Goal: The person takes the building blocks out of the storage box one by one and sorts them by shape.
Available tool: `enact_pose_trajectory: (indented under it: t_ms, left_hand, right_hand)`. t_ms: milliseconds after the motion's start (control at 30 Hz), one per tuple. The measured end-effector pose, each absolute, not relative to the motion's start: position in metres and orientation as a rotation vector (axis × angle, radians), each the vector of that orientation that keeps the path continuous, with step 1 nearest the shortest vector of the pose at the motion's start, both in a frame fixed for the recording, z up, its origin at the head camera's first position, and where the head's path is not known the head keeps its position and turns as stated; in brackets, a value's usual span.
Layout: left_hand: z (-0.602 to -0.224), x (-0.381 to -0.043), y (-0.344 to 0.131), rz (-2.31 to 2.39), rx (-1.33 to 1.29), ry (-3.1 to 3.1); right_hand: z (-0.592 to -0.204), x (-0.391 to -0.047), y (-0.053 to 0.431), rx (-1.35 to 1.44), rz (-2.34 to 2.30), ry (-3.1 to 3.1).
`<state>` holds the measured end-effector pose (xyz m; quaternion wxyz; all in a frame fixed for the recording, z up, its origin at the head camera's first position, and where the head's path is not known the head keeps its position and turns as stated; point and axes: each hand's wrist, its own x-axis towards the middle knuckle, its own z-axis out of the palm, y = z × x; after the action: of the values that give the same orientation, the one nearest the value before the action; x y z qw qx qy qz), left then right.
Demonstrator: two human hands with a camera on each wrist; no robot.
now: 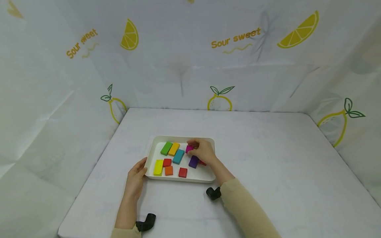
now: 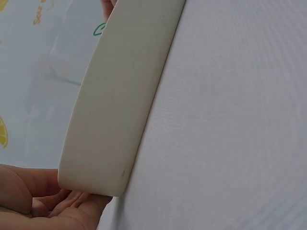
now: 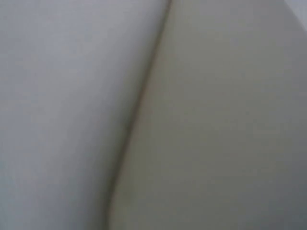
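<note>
A shallow white tray (image 1: 190, 180) stands on the table in the head view, with several small coloured blocks in it. My left hand (image 1: 136, 178) grips the tray's left end near the front corner. In the left wrist view, the thumb and fingers of the left hand (image 2: 57, 201) are at the corner of the tray wall (image 2: 115, 96). Over the tray's right part, my right hand (image 1: 204, 152) pinches a magenta block (image 1: 189, 149) between thumb and fingers. Just below that hand lies a purple block (image 1: 193, 162), and a red one (image 1: 202, 163) is partly hidden behind the wrist.
Green (image 1: 166, 148), amber (image 1: 174, 149) and teal (image 1: 178, 156) blocks lie side by side. Toward the front are yellow (image 1: 158, 167), orange (image 1: 168, 170) and red (image 1: 183, 172) blocks. A white lemon-print sheet (image 1: 178, 43) hangs behind the table (image 1: 268, 158).
</note>
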<state>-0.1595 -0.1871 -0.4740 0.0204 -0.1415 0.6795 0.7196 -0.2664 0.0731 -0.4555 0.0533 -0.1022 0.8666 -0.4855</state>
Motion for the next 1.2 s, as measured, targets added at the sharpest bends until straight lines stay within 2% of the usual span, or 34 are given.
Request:
enact_pose_trajectory:
  t_ms: [433,733,1200]
  left_hand:
    - [-0.474,-0.16,-0.186,2.215,-0.446,2.123]
    - [-0.475,-0.157,-0.187,2.22,-0.445,2.123]
    - [-0.475,-0.156,-0.186,2.198,-0.442,2.151]
  right_hand:
    - [-0.415,-0.293,0.152,-0.32,-1.641,2.693]
    - [-0.435,-0.301,0.196,-0.208,-1.47,2.711]
    - [-0.452,-0.302,0.204,-0.255,-1.341,2.678]
